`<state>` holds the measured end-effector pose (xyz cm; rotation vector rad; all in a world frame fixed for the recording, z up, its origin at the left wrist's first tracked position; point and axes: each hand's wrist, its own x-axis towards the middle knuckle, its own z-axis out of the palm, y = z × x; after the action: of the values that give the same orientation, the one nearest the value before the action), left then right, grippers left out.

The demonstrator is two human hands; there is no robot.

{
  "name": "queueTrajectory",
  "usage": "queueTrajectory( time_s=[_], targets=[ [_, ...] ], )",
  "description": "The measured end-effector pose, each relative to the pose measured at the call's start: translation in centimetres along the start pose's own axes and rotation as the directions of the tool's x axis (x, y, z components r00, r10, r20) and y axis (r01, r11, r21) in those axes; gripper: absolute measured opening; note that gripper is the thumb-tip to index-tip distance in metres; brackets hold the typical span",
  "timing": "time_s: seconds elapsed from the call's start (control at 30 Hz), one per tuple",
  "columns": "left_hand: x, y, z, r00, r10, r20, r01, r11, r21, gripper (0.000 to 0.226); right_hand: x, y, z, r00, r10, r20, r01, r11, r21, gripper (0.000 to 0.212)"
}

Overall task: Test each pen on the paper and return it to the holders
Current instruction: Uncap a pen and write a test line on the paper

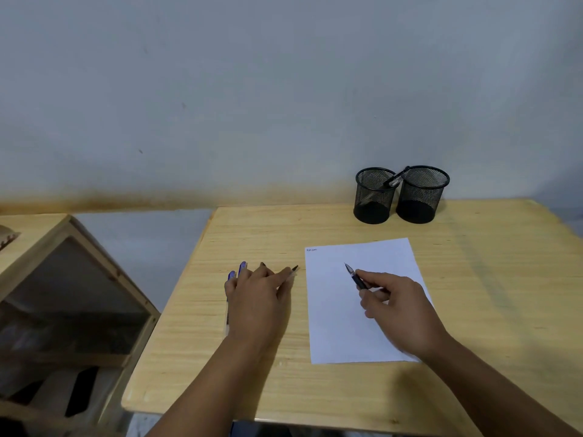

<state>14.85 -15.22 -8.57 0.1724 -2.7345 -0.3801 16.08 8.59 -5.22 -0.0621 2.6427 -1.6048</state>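
Note:
A white sheet of paper (353, 323) lies on the wooden table (473, 279), with a small scribble at its top left corner. My right hand (397, 307) grips a dark blue pen (355, 275), tip pointing up-left just over the paper. My left hand (258, 294) lies flat over several loose pens (241, 268) on the table left of the paper; blue and black caps stick out past the fingertips. Two black mesh holders stand at the back: the left holder (373, 197) has one pen (397, 178) leaning in it, and the right holder (421, 193) looks empty.
A wooden-framed shelf or crate (79, 310) stands left of the table, lower down. A grey wall rises right behind the holders. The table's left edge runs close to my left hand.

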Motion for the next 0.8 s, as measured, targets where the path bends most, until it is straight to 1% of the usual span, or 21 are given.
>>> queueTrajectory(
  time_s=[0.1, 0.2, 0.27, 0.37, 0.47, 0.57, 0.63, 0.73, 0.8],
  targets=[
    [-0.2, 0.4, -0.5, 1.0, -0.018, 0.006, 0.018, 0.999, 0.048, 0.023, 0.0, -0.1, 0.0, 1.0, 0.008, 0.0, -0.008, 0.995, 0.101, 0.038],
    [-0.6, 0.9, -1.5, 0.998, -0.019, 0.06, 0.016, 0.999, 0.046, 0.031, 0.0, 0.2, 0.1, 1.0, 0.009, -0.008, -0.008, 0.99, 0.141, 0.025],
    [-1.3, 1.6, -1.9, 0.993, 0.021, 0.115, -0.019, 1.0, -0.022, 0.039, 0.1, 0.4, 0.3, 1.0, 0.018, -0.002, -0.017, 0.986, 0.164, 0.018],
    [-2.7, 2.8, -2.0, 0.982, 0.145, 0.123, -0.127, 0.982, -0.142, 0.044, 0.3, 0.4, 0.5, 1.0, 0.027, 0.002, -0.027, 0.978, 0.208, 0.015],
    [-3.7, 3.3, -1.4, 0.963, 0.195, 0.185, -0.163, 0.971, -0.173, 0.05, 0.5, 0.0, 0.5, 1.0, 0.007, 0.015, -0.01, 0.977, 0.212, 0.024],
    [-4.3, 3.3, -1.1, 0.953, 0.221, 0.207, -0.188, 0.968, -0.167, 0.045, 0.8, -0.1, 0.3, 0.998, -0.055, 0.044, 0.045, 0.976, 0.214, 0.04],
    [-4.4, 3.3, -1.1, 0.952, 0.22, 0.212, -0.183, 0.967, -0.179, 0.043, 1.0, 0.0, 0.3, 0.997, -0.045, 0.06, 0.028, 0.964, 0.263, 0.044],
    [-4.4, 3.3, -1.0, 0.953, 0.215, 0.215, -0.175, 0.966, -0.191, 0.042, 1.5, 0.1, 0.6, 0.999, 0.008, 0.041, -0.023, 0.923, 0.385, 0.036],
    [-4.5, 3.3, -1.1, 0.953, 0.218, 0.212, -0.18, 0.967, -0.183, 0.042, 2.3, 0.2, 0.9, 0.999, -0.019, -0.051, 0.035, 0.939, 0.342, 0.025]
  ],
)
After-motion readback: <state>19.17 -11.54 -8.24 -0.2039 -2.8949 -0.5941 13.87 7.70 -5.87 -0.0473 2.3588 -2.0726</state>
